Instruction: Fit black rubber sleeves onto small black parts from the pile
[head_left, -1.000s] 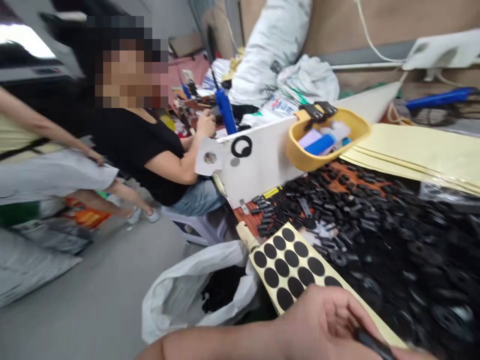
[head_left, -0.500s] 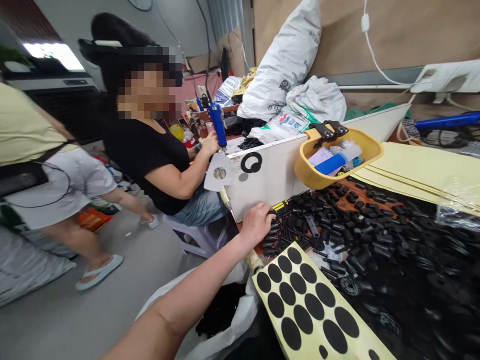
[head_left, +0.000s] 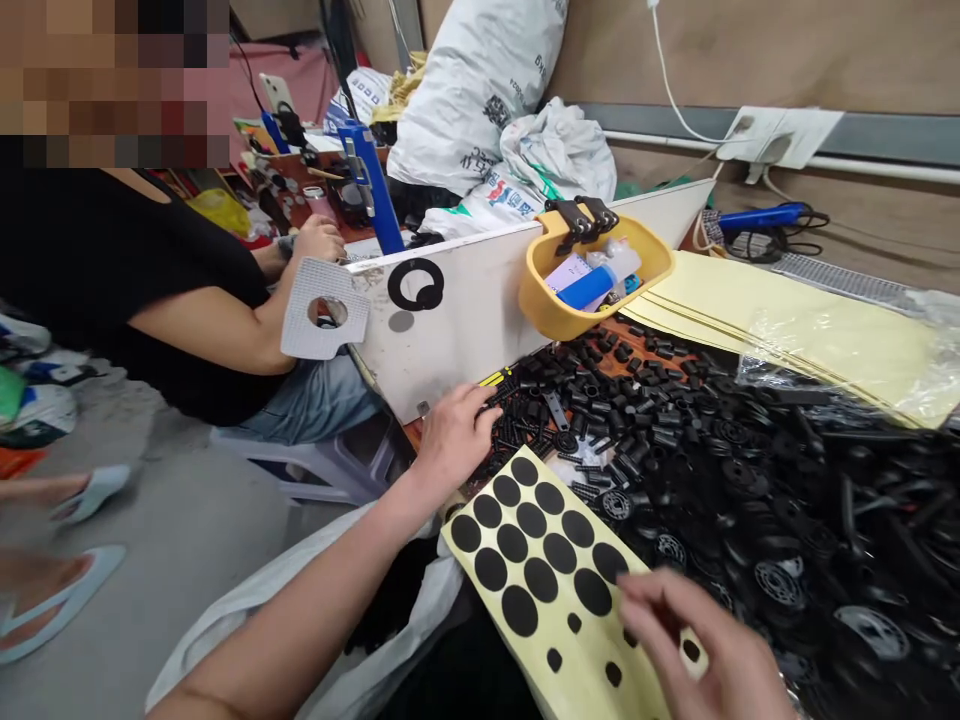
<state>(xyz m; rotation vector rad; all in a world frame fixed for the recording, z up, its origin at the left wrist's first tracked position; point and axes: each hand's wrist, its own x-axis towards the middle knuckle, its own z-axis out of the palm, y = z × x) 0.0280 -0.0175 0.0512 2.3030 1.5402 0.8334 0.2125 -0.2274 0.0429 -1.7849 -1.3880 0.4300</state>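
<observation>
The left hand (head_left: pixel 454 438) was half-curled by black parts (head_left: pixel 637 430), sticker sheet (head_left: pixel 568 600) 11 o'clock; right hand (head_left: pixel 709 640), 4 o'clock, narrow; I couldn't tell either's hold.

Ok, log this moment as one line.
left hand: at black parts | right hand: at sticker sheet, grip unclear | bin: clipped to divider

The reddish-brown worktop (head_left: pixel 646 346) carries spread black parts (head_left: pixel 739 480), a yellow sheet of black discs (head_left: pixel 586 655) near its edge, plain yellow sheets (head_left: pixel 739 298) farther back, and 1 upright white panel (head_left: pixel 472 320).
</observation>
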